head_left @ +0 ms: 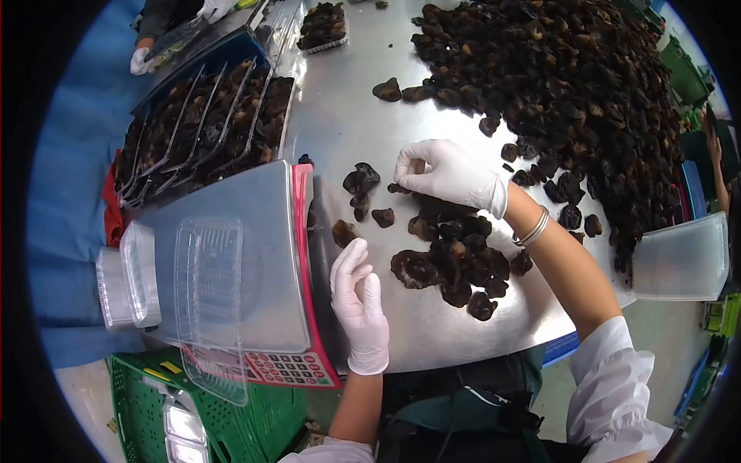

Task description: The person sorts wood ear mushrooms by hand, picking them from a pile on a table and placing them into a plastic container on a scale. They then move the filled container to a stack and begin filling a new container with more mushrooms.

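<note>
My right hand (451,174), in a white glove, is pinched over the table with a dark wood ear mushroom (398,188) at its fingertips. Just below it lies a small heap of wood ear mushrooms (463,258), partly under the wrist. My left hand (360,309), also gloved, holds nothing; its fingers are bent and the thumb stands apart. A loose brown mushroom piece (343,233) lies just beyond its fingertips. To its left is a scale (270,231) with a red-edged keypad. An empty clear plastic tray (208,270) rests on the scale and overhangs its front edge.
A large mound of mushrooms (548,69) covers the far right of the metal table (351,100). Filled trays (204,123) stand at left, lids (679,258) at right. A green crate (147,409) sits below. Another person's gloved hand (140,60) is at upper left.
</note>
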`<state>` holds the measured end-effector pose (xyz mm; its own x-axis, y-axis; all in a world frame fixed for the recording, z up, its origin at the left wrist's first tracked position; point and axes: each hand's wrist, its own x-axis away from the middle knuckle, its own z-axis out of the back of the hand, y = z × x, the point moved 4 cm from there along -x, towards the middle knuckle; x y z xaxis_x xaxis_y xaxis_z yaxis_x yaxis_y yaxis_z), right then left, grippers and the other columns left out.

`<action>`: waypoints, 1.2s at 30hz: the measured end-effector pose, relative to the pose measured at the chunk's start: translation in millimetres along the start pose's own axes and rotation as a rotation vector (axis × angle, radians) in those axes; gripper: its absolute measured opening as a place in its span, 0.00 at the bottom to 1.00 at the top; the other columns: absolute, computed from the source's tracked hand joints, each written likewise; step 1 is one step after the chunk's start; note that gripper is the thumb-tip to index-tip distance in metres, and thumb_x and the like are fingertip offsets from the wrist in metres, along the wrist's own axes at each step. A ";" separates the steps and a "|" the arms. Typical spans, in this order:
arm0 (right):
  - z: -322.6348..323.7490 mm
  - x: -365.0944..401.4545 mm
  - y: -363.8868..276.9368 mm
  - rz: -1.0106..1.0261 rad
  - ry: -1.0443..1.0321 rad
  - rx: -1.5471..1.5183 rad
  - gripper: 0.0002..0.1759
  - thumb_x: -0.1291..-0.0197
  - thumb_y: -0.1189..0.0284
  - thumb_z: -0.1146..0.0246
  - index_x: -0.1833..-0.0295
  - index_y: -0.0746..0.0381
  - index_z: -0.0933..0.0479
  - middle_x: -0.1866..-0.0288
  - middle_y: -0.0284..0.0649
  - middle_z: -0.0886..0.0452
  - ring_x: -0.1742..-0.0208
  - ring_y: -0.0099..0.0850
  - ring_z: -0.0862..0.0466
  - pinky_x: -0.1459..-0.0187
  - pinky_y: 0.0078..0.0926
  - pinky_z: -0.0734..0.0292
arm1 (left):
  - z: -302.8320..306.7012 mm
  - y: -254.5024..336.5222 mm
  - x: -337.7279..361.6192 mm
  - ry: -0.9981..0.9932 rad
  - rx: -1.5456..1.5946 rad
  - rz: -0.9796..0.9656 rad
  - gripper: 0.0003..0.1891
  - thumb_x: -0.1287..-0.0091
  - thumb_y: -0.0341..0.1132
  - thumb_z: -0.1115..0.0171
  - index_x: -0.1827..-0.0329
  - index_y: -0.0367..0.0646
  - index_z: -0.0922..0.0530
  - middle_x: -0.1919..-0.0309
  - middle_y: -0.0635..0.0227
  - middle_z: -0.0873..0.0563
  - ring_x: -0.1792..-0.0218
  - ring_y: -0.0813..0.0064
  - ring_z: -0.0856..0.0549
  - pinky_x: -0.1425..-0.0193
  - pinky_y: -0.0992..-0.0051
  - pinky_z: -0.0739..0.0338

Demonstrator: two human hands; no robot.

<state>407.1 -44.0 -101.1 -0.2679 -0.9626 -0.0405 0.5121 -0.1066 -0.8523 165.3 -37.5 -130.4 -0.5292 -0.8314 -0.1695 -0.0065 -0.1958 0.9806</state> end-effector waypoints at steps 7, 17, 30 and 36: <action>-12.6 -18.3 2.4 0.048 0.036 -0.257 0.12 0.35 0.64 0.33 0.57 0.63 0.20 0.64 0.43 0.13 0.62 0.36 0.13 0.56 0.31 0.19 | 6.5 -0.8 -0.4 0.100 0.004 0.026 0.19 0.26 0.25 0.46 0.34 0.38 0.22 0.33 0.61 0.23 0.33 0.69 0.23 0.30 0.69 0.29; -19.5 -17.5 -7.4 0.037 -0.380 0.335 0.16 0.52 0.69 0.29 0.56 0.60 0.15 0.62 0.45 0.12 0.59 0.44 0.13 0.53 0.35 0.17 | 5.5 1.6 -2.6 0.096 0.028 0.059 0.17 0.26 0.28 0.46 0.36 0.37 0.21 0.31 0.61 0.24 0.31 0.69 0.25 0.26 0.68 0.33; -54.7 -41.2 -24.7 -0.074 -0.589 -0.046 0.12 0.32 0.64 0.36 0.52 0.61 0.19 0.55 0.38 0.16 0.54 0.26 0.18 0.46 0.26 0.22 | -2.9 9.8 -3.2 0.046 -0.436 -0.070 0.31 0.25 0.34 0.43 0.20 0.39 0.38 0.19 0.49 0.43 0.18 0.51 0.45 0.17 0.52 0.50; -6.0 0.4 -27.6 0.167 -0.367 -0.490 0.11 0.35 0.67 0.36 0.53 0.62 0.19 0.55 0.37 0.14 0.55 0.27 0.16 0.51 0.26 0.21 | -6.0 4.3 -5.2 -0.097 -0.388 -0.067 0.31 0.23 0.35 0.45 0.19 0.37 0.40 0.20 0.48 0.41 0.20 0.51 0.40 0.17 0.57 0.47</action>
<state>388.0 -39.9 -80.6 0.1249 -0.9884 -0.0862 0.0665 0.0950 -0.9932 173.1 -37.1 -125.9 -0.6158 -0.7611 -0.2036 0.2670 -0.4448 0.8549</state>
